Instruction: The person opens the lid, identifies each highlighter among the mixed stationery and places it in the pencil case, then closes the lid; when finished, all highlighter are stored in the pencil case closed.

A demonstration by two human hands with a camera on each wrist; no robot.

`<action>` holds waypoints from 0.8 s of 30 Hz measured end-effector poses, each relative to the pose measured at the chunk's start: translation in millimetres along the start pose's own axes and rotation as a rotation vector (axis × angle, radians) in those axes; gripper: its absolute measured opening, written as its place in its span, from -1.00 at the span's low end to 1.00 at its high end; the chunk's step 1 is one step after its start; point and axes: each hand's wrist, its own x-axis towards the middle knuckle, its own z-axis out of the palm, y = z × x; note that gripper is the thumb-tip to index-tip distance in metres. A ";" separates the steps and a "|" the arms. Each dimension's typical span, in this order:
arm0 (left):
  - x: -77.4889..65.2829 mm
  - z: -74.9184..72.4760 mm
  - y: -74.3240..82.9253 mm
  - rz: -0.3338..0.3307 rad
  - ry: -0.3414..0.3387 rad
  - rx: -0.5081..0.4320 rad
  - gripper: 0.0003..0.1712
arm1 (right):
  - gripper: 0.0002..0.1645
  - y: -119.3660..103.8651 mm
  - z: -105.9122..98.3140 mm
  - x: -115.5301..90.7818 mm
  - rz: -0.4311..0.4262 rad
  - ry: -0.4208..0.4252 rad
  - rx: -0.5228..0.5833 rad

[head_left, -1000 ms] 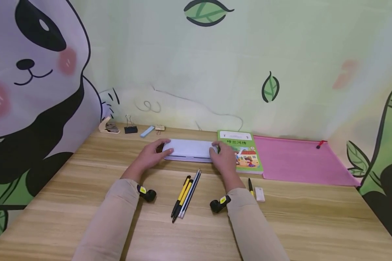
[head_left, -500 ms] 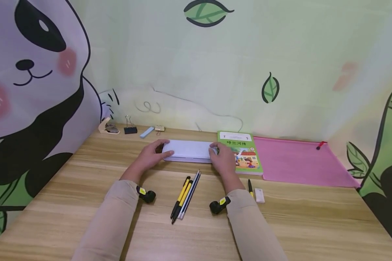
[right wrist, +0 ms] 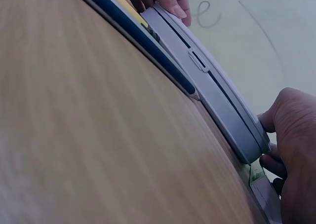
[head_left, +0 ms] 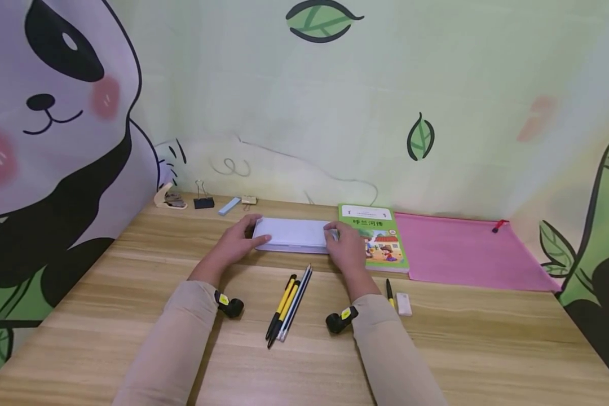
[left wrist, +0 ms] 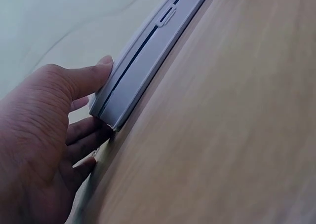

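A pale lavender pencil case [head_left: 296,232] lies on the wooden table with its lid down. My left hand [head_left: 232,242] holds its left end, thumb on the lid and fingers around the end. At the other end, my right hand [head_left: 349,248] grips it the same way, partly hiding the corner. Both wrist views show a thin dark seam between lid and base, with a small latch [right wrist: 198,60] mid-front. Closer to me lie two yellow-and-black pens [head_left: 282,310] beside dark striped pencils [head_left: 296,304].
A green book [head_left: 383,242] lies right of the case, beside a pink zip pouch [head_left: 477,248]. A black-and-yellow pen [head_left: 389,290] and white eraser [head_left: 403,304] are near my right wrist. Along the back left sit a stapler-like item [head_left: 170,198], binder clips [head_left: 203,203] and a blue strip [head_left: 229,206].
The dark gap along the front of the pencil case has narrowed as the lid went down. Both hands have stayed at its ends, and the other things have not moved.
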 end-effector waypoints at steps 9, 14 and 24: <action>0.4 1.3 4.1 -0.013 -0.020 0.024 -0.09 | -0.79 0.5 -1.1 0.1 -0.044 -0.004 -0.044; -0.1 2.7 3.0 -0.009 -0.011 0.026 -0.08 | -0.79 1.0 0.5 -0.5 -0.035 -0.003 -0.052; -6.1 4.7 -3.3 0.042 0.017 0.110 -0.07 | -0.65 -3.5 5.2 -4.3 -0.048 -0.008 -0.018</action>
